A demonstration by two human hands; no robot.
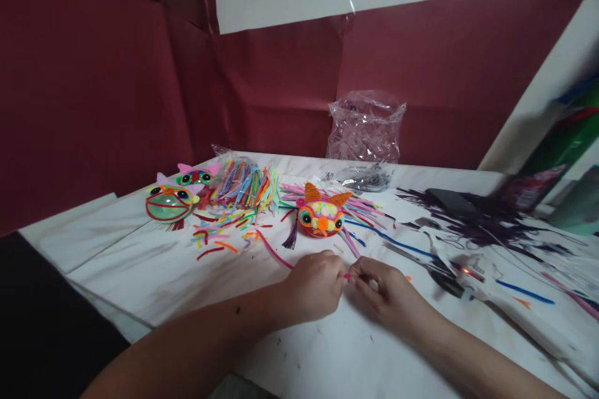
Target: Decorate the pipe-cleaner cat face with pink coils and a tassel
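A bright pink pipe cleaner (274, 250) runs from the upper left into my left hand (316, 283), which is closed around it. Its short end shows in the small gap between my hands. My right hand (381, 290) pinches that end between thumb and fingertips. Just beyond my hands sits a decorated animal head (322, 215) with orange ears, big eyes, an orange nose and a dark tassel. Two similar heads stand at the left, a green-faced one (168, 206) and one with pink ears (196, 176) behind it.
A white glue gun (510, 312) with a glowing orange light lies at the right, beside scissors (421, 262). Colourful pipe cleaners (248, 184) are heaped at the back left. Dark purple strands (472, 218) lie under a grey flat object (452, 202). A clear plastic bag (366, 128) stands behind.
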